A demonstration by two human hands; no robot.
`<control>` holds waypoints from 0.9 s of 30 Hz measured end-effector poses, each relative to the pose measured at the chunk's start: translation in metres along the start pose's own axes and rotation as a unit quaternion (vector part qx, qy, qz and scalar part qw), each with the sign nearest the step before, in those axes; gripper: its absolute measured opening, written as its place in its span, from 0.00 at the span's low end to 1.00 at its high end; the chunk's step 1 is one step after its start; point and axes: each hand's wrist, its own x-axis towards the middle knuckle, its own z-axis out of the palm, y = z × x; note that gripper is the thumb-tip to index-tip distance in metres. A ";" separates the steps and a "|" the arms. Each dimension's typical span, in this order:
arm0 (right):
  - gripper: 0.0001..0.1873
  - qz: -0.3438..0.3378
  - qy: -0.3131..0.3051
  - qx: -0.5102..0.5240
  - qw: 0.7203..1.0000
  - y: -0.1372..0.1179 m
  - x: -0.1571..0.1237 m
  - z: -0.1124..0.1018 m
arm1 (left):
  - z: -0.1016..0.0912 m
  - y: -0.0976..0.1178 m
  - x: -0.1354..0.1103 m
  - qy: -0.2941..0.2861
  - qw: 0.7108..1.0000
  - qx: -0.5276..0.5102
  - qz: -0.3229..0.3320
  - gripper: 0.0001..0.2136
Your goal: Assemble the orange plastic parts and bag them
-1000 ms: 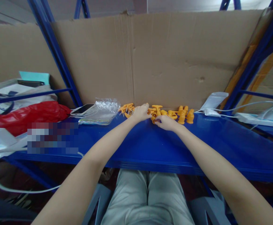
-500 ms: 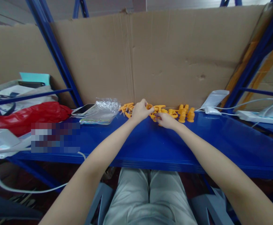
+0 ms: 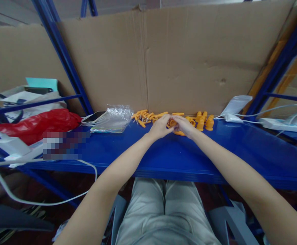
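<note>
My left hand (image 3: 161,126) and my right hand (image 3: 185,125) meet at the back of the blue shelf, their fingertips almost touching. Both are curled, thumb and fingers closing around an orange plastic part (image 3: 172,121) that shows in the gap between them; its shape is mostly hidden. Left of my hands lie several slim orange pieces (image 3: 142,117), some with small metal springs or chains. Close to my right hand is a ring-like orange piece (image 3: 190,121). Several orange bottle-shaped pieces (image 3: 201,122) stand upright farther right. A curved orange piece (image 3: 179,133) lies just below my hands.
A cardboard sheet (image 3: 112,61) walls off the back of the blue shelf (image 3: 161,156). On the left are a clear plastic bag (image 3: 115,120), a phone (image 3: 95,116) and a red bag (image 3: 44,126). A white cable (image 3: 44,204) hangs off the edge. A power strip (image 3: 286,125) lies right.
My left hand has moved right and down to meet my right hand, uncovering the slim orange pieces. My right hand has shifted slightly and turned. The view has tilted a little.
</note>
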 end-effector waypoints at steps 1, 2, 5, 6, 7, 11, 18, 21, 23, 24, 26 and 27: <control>0.09 -0.001 0.013 0.000 1.000 0.000 0.000 0.000 | 0.000 -0.002 0.000 -0.009 1.000 -0.010 0.020 0.10; 0.09 -0.001 0.028 -0.002 1.000 -0.001 0.000 -0.001 | -0.001 -0.005 0.000 -0.016 0.999 -0.016 0.036 0.11; 0.10 -0.001 0.065 -0.009 0.998 -0.004 0.001 -0.006 | -0.005 -0.015 0.000 -0.019 0.999 -0.006 0.050 0.11; 0.11 -0.005 0.072 -0.011 0.997 -0.005 0.001 -0.008 | -0.007 -0.019 0.000 -0.011 0.999 0.005 0.040 0.11; 0.11 -0.013 0.077 -0.013 0.997 -0.006 0.002 -0.011 | -0.009 -0.023 0.000 0.001 1.000 0.017 0.025 0.11; 0.13 -0.061 0.066 -0.048 0.995 -0.006 0.005 -0.016 | -0.014 -0.037 -0.001 0.042 0.995 0.065 -0.060 0.18; 0.16 -0.105 0.027 -0.183 0.977 0.001 0.011 -0.016 | -0.021 -0.031 -0.003 -0.019 0.983 0.080 -0.166 0.18; 0.17 -0.181 -0.007 -0.289 0.940 0.004 0.011 -0.021 | -0.024 -0.028 -0.002 -0.025 0.980 0.088 -0.174 0.18; 0.17 -0.239 -0.028 -0.375 0.895 0.005 0.010 -0.024 | -0.024 -0.030 -0.002 -0.033 0.981 0.088 -0.172 0.17; 0.18 -0.255 -0.035 -0.414 0.873 0.006 0.010 -0.025 | -0.024 -0.031 -0.002 -0.038 0.981 0.086 -0.169 0.16; 0.19 -0.260 -0.044 -0.476 0.839 0.006 0.009 -0.026 | -0.022 -0.035 -0.002 -0.046 0.983 0.081 -0.160 0.15; 0.20 -0.256 -0.045 -0.500 0.826 0.006 0.009 -0.026 | -0.021 -0.036 -0.002 -0.047 0.984 0.078 -0.156 0.15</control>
